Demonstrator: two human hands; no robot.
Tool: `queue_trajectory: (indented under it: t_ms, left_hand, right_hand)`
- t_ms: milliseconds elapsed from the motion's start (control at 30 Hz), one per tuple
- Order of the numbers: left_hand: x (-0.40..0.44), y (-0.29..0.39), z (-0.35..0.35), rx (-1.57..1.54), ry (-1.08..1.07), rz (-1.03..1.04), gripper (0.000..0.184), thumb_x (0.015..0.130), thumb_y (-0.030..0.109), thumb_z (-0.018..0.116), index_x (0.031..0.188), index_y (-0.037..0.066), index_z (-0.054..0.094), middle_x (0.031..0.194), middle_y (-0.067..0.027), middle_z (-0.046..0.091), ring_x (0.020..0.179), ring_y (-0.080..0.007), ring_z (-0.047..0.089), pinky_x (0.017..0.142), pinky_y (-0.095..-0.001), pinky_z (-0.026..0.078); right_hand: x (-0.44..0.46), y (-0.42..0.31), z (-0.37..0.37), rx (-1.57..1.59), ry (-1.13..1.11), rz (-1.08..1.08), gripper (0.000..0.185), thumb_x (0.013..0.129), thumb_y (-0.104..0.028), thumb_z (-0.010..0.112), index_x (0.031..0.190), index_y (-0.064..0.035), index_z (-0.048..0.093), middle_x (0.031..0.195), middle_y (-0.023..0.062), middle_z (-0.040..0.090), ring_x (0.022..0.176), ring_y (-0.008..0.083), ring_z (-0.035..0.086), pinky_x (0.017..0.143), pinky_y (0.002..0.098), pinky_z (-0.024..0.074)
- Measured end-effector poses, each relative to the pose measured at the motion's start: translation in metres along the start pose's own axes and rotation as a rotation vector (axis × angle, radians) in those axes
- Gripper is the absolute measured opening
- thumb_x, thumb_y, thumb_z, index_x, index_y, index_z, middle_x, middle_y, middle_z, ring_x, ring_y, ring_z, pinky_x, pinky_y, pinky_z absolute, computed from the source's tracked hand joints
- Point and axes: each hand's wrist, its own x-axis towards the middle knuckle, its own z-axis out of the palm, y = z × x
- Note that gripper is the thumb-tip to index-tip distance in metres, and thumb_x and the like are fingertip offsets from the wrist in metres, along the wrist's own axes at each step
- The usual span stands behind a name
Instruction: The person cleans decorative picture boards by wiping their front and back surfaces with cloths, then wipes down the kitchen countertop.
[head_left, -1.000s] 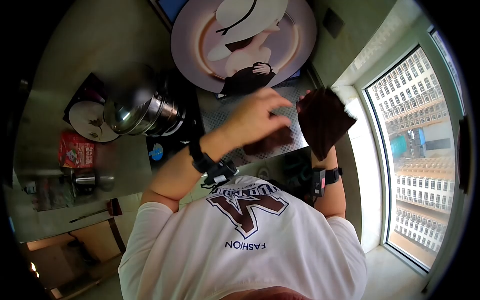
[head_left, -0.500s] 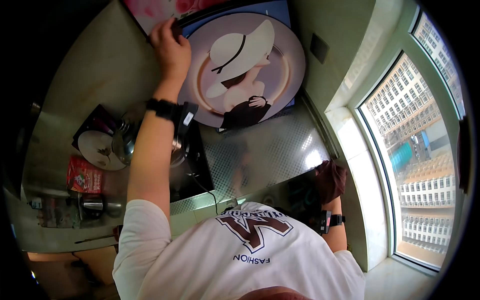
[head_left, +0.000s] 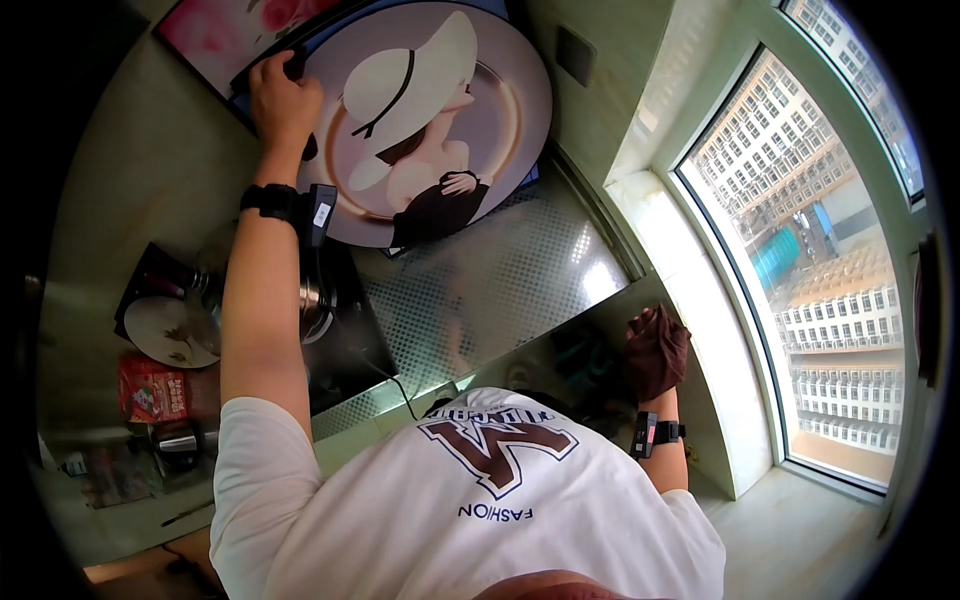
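Cloth (head_left: 660,358), maroon and bunched, is held in my right hand (head_left: 638,324), low on the right, between the patterned metal surface (head_left: 480,290) and the window (head_left: 810,270). Its folds cover most of the hand; the visible fingertips are curled in against the fabric, closed on it. My left hand (head_left: 284,104) is extended at upper left, over the left edge of the round printed panel (head_left: 505,160), which shows a figure in a wide white hat. The fingers of this hand are bent and lie close together; dark material (head_left: 296,64) shows beside them, and whether they pinch it or press it flat I cannot tell. A pink floral panel (head_left: 215,40) lies just beyond these fingers. Each wrist bears a strapped device, the left one (head_left: 319,213) near the lower edge of the round printed panel, the right one (head_left: 646,434) below the cloth. Partly hidden behind my left forearm is a steel pot (head_left: 316,306); to its left are a pale dish (head_left: 165,328) and, nearer my body, a red packet (head_left: 152,388).
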Motion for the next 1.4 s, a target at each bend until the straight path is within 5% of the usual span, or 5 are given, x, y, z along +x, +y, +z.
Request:
queue_trajectory:
  t_ms: [233,433,833,1100,1400]
  left_hand:
    - [0.019,-0.007,-0.010,-0.045,-0.234,-0.107,0.053,0.080,0.033,0.070,0.126,0.008,0.064,0.122,-0.0198,0.066,0.111,-0.0379,0.064,0.095,-0.0456,0.051]
    - [0.007,-0.021,-0.070,-0.478,-0.833,-0.276,0.071,0.077,0.018,0.084,0.139,0.000,0.054,0.096,-0.0125,0.073,0.076,-0.0219,0.070,0.071,-0.0336,0.056]
    - [-0.093,0.091,-0.195,-0.611,-0.812,-0.809,0.049,0.091,0.007,0.072,0.135,-0.004,0.055,0.073,-0.0064,0.062,0.060,-0.0133,0.060,0.046,-0.0358,0.059]
    - [-0.135,0.120,-0.246,-0.533,-0.519,0.244,0.032,0.070,-0.003,0.083,0.100,0.002,0.074,0.090,-0.0116,0.073,0.077,-0.0249,0.071,0.066,-0.0333,0.058]
    - [-0.120,0.073,-0.293,-0.678,-0.696,-0.280,0.041,0.074,0.001,0.083,0.113,0.005,0.072,0.090,-0.0035,0.072,0.079,-0.0115,0.065,0.068,-0.0284,0.053]
  right_hand:
    - [0.027,-0.035,0.052,0.754,0.138,0.185,0.062,0.103,-0.059,0.035,0.136,-0.0092,0.051,0.128,0.0098,0.059,0.116,0.0300,0.054,0.101,0.0495,0.0422]
    - [0.049,-0.059,0.081,-1.882,0.074,-0.357,0.039,0.098,-0.019,0.055,0.135,-0.0042,0.055,0.110,0.0172,0.065,0.099,0.0370,0.060,0.091,0.0497,0.0447]
    - [0.085,-0.012,0.119,-0.430,0.185,-0.096,0.008,0.092,-0.007,0.062,0.086,-0.0029,0.059,0.076,0.0097,0.060,0.068,0.0272,0.057,0.066,0.0401,0.0455]
    - [0.068,-0.018,0.117,-1.754,0.048,-0.712,0.017,0.087,-0.008,0.065,0.102,-0.0037,0.061,0.093,0.0118,0.065,0.088,0.0310,0.062,0.082,0.0383,0.0500]
    - [-0.046,0.009,0.130,-1.209,0.097,-0.471,0.038,0.101,-0.028,0.057,0.132,-0.0063,0.053,0.125,0.0072,0.061,0.115,0.0237,0.058,0.105,0.0395,0.0449]
